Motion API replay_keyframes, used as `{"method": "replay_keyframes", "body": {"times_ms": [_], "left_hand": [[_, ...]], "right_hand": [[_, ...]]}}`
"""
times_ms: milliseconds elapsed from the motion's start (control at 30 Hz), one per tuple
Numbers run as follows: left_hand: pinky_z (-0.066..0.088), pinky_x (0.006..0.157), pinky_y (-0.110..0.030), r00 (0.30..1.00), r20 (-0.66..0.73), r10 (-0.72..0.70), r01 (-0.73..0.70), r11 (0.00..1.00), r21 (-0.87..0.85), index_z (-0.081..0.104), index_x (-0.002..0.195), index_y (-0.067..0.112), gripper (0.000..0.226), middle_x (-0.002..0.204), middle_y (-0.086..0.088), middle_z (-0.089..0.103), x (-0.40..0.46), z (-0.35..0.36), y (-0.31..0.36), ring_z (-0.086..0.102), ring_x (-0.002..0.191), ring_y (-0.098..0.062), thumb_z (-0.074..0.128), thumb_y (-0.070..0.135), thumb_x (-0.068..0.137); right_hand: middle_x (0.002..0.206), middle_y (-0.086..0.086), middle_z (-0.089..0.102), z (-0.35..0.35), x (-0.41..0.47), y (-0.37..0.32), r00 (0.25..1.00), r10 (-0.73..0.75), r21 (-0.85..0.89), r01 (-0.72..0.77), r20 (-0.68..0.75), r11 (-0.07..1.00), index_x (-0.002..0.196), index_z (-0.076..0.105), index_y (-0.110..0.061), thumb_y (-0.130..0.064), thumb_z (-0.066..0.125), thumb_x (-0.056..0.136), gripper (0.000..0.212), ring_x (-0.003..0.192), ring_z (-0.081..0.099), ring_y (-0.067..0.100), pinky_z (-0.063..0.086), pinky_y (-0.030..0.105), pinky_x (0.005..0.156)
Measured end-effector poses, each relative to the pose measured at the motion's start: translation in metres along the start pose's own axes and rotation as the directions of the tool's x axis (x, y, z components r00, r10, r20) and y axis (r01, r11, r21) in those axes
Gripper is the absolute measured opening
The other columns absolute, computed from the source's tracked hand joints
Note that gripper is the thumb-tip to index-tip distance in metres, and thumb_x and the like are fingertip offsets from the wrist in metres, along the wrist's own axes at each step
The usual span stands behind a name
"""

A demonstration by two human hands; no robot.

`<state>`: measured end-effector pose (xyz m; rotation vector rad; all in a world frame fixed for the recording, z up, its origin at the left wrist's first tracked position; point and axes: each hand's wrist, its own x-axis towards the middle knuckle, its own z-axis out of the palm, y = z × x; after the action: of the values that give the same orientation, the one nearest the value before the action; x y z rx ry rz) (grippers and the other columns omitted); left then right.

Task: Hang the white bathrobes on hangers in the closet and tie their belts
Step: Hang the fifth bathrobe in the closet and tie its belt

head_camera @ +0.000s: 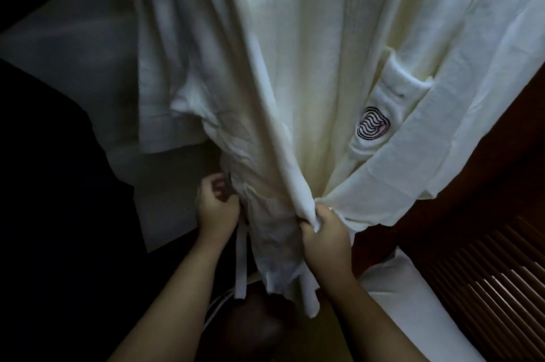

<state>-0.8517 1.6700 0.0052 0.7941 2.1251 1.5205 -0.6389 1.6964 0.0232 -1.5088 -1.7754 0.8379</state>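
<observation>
I'm at the belt-tying step — the bathrobe (309, 67) hangs in front of me in the closet, its hanger out of view. My left hand (216, 208) is curled at the robe's side where the belt (241, 261) dangles; I can't tell whether it pinches it. My right hand (321, 232) clenches the bunched front edge. Next I'd judge the belt ends must cross in front — no knot yet
</observation>
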Motion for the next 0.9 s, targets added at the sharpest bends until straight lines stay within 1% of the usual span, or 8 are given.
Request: {"method": "replay_keyframes", "body": {"times_ms": [133,267,433,600,700,767,833,900], "left_hand": [[0.040,0.105,-0.023,0.961,0.272,-0.049,0.005,0.987,0.161,0.038,0.154,0.020,0.100,0.145,0.003,0.055,0.054,0.011,-0.001,0.052,0.132,-0.015,0.082,0.054,0.070],[0.053,0.086,-0.025,0.896,0.411,-0.168,0.128,0.984,0.124,0.063,0.134,0.018,0.056,0.123,0.005,0.071,0.066,0.010,-0.012,0.067,0.119,-0.017,0.082,0.040,0.086],[0.048,0.060,-0.023,0.965,0.208,-0.157,0.145,0.987,0.074,0.070,0.096,0.012,0.034,0.085,0.003,0.071,0.010,-0.003,-0.023,0.066,0.077,-0.007,0.075,0.046,0.092],[0.050,0.069,-0.033,0.926,0.227,-0.303,0.289,0.953,0.091,0.070,0.087,0.017,0.029,0.083,-0.002,0.075,-0.071,-0.007,-0.047,0.072,0.083,-0.021,0.067,0.044,0.098],[0.057,0.078,-0.035,0.917,0.285,-0.281,0.272,0.960,0.070,0.073,0.101,0.024,0.023,0.089,0.003,0.078,-0.123,-0.011,-0.059,0.075,0.090,-0.015,0.061,0.044,0.101],[0.057,0.090,-0.041,0.911,0.313,-0.267,0.257,0.964,0.072,0.069,0.115,0.028,0.038,0.102,0.006,0.078,-0.152,-0.012,-0.064,0.073,0.099,-0.013,0.055,0.058,0.097],[0.055,0.097,-0.043,0.905,0.323,-0.278,0.254,0.960,0.116,0.066,0.122,0.027,0.043,0.111,0.006,0.074,-0.173,-0.013,-0.063,0.070,0.106,-0.014,0.051,0.058,0.095],[0.056,0.096,-0.044,0.904,0.292,-0.313,0.278,0.948,0.157,0.068,0.115,0.021,0.030,0.107,0.002,0.073,-0.187,-0.014,-0.059,0.069,0.104,-0.016,0.055,0.045,0.101]], "right_hand": [[0.077,-0.005,0.061,-0.004,-0.003,0.010,0.996,-0.083,0.040,0.081,0.038,0.996,0.080,0.064,-0.018,-0.010,0.061,0.088,0.012,0.078,0.057,0.008,0.040,0.019,0.069],[0.079,-0.009,0.059,-0.013,-0.010,0.007,0.985,-0.169,-0.044,0.171,0.034,0.984,0.086,0.069,-0.016,-0.002,0.067,0.086,0.015,0.078,0.051,0.005,0.036,0.011,0.071],[0.094,-0.010,0.065,-0.016,-0.008,0.009,0.995,-0.088,-0.032,0.089,0.037,0.996,0.105,0.072,-0.021,-0.010,0.065,0.090,0.020,0.093,0.064,0.013,0.038,0.013,0.076],[0.117,-0.039,0.051,-0.031,-0.032,-0.001,0.997,0.054,0.137,-0.060,0.047,0.989,0.141,0.045,-0.040,-0.026,0.069,0.093,0.055,0.109,0.052,-0.006,0.041,0.018,0.092],[0.100,-0.019,0.065,-0.037,-0.059,0.008,0.992,0.126,0.310,-0.129,0.031,0.942,0.146,0.027,-0.039,-0.023,0.071,0.093,0.070,0.089,0.065,-0.005,0.049,0.022,0.080],[0.119,0.003,0.066,-0.038,-0.072,0.022,0.986,0.167,0.373,-0.160,0.014,0.914,0.153,0.015,-0.035,-0.022,0.069,0.090,0.084,0.105,0.067,0.003,0.055,0.033,0.089],[0.125,0.008,0.064,-0.045,-0.082,0.033,0.944,0.313,0.406,-0.327,0.104,0.853,0.154,0.021,-0.029,-0.013,0.067,0.090,0.080,0.110,0.066,0.019,0.055,0.040,0.092],[0.106,0.006,0.069,-0.054,-0.089,0.048,0.901,0.379,0.251,-0.425,0.213,0.870,0.134,0.050,-0.010,-0.012,0.064,0.094,0.043,0.099,0.067,0.024,0.057,0.044,0.087]]}}
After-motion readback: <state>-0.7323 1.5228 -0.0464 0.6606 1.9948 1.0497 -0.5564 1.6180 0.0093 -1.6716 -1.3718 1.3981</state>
